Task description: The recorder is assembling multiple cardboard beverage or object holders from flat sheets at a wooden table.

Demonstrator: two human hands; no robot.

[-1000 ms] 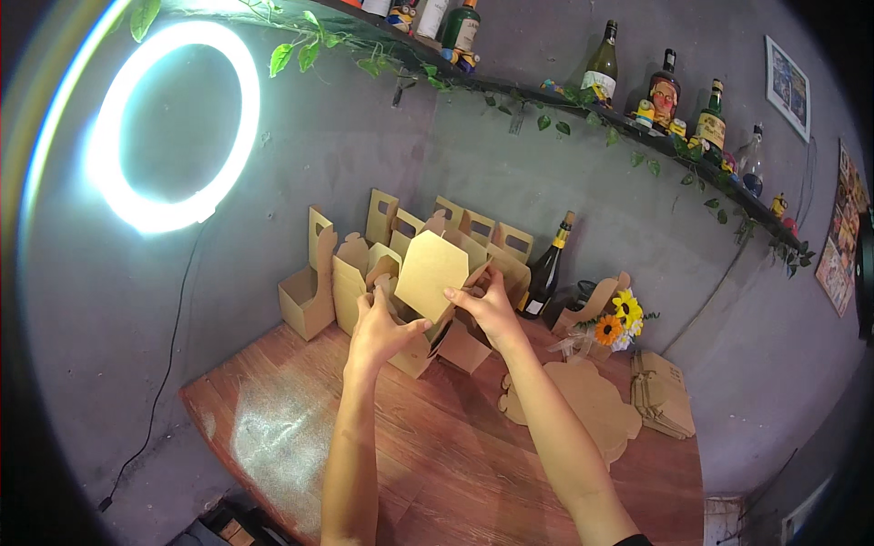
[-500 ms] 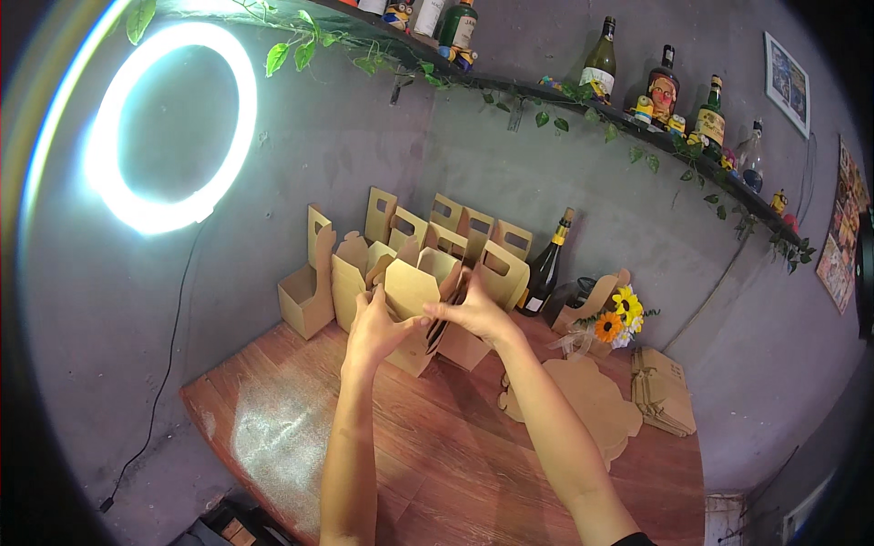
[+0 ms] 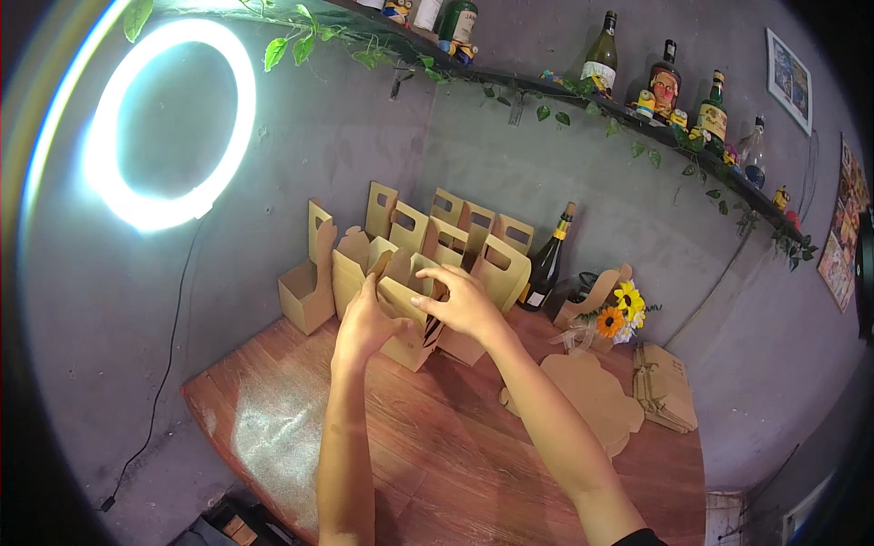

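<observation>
A brown cardboard carrier box (image 3: 408, 320) sits between my two hands above the wooden table (image 3: 428, 455). My left hand (image 3: 362, 318) grips its left side, thumb up along the wall. On its top right edge, my right hand (image 3: 462, 300) presses with fingers curled over the flap. Behind it stand several finished cardboard carriers with handle cut-outs (image 3: 455, 246), lined up against the grey wall.
A dark bottle (image 3: 546, 264) and a sunflower bunch (image 3: 614, 318) stand at the back right. Flat cardboard blanks (image 3: 592, 400) and a stack of folded ones (image 3: 665, 387) lie on the right. A lit ring light (image 3: 164, 118) hangs on the left.
The cardboard piece, held up flat a second ago, has been folded down into a box shape and lowered toward the table. Both hands closed in around it.
</observation>
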